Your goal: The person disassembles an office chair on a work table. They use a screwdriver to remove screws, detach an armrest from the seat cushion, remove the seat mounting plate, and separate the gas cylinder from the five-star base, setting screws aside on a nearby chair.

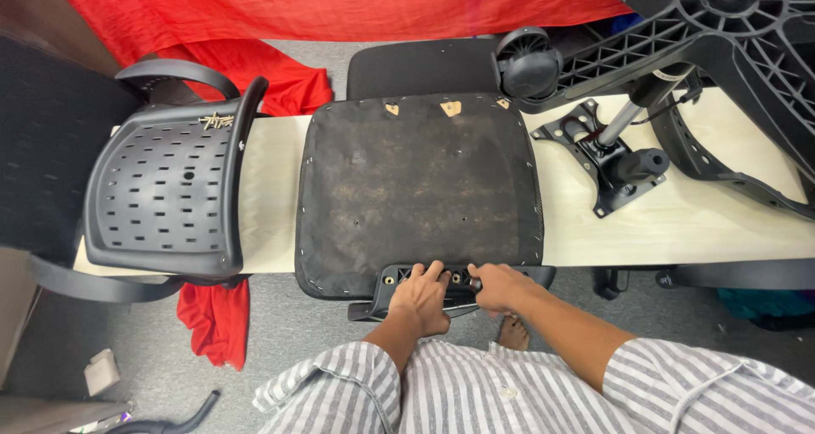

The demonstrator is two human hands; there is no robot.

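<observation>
Both hands, left hand (422, 296) and right hand (503, 286), grip the black plastic bracket (399, 274) at the near edge of the upturned dark square fabric-backed seat cushion (418, 192).

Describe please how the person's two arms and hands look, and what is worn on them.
Both arms wear loose sleeves of grey and white striped cloth, pushed up so the forearms are bare. The left hand and the right hand are bare too: no gloves, and no ring, watch or bracelet shows. The same striped cloth covers the body below, with a small pale button on its front.

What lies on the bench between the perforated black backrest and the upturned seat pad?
Only bare pale benchtop separates the backrest and seat pad, seen in the head view.
</observation>
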